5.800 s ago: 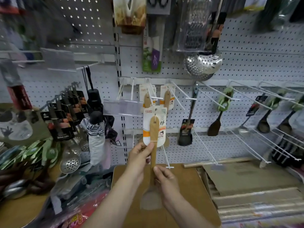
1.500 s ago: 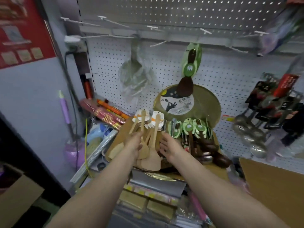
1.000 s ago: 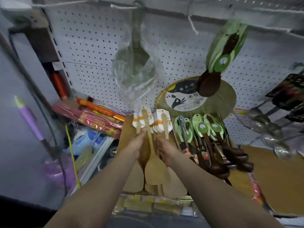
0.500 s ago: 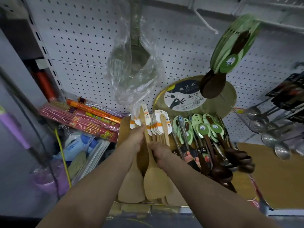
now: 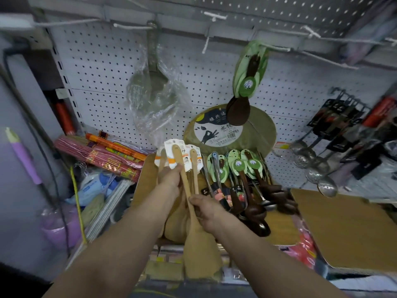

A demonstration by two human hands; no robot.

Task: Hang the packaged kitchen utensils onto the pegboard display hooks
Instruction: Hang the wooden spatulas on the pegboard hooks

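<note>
Wooden spatula point(image 5: 189, 190), carded, now lifted clear of the stock pile since half a second ago: left hand point(image 5: 171, 176) grips its handle, right hand point(image 5: 205, 208) pinches lower. Hanging remains outstanding.

Open pegboard point(image 5: 103, 67): bare panel at upper left, reachable. Bagged ladle point(image 5: 153, 82) hangs centre, blocking that hook. Green-carded spoons point(image 5: 250, 78) occupy the hook to its right. Bare hooks point(image 5: 318, 53) project further right. Below: round board point(image 5: 253, 134) against the panel, incense packs point(image 5: 98, 155) at left.
</note>
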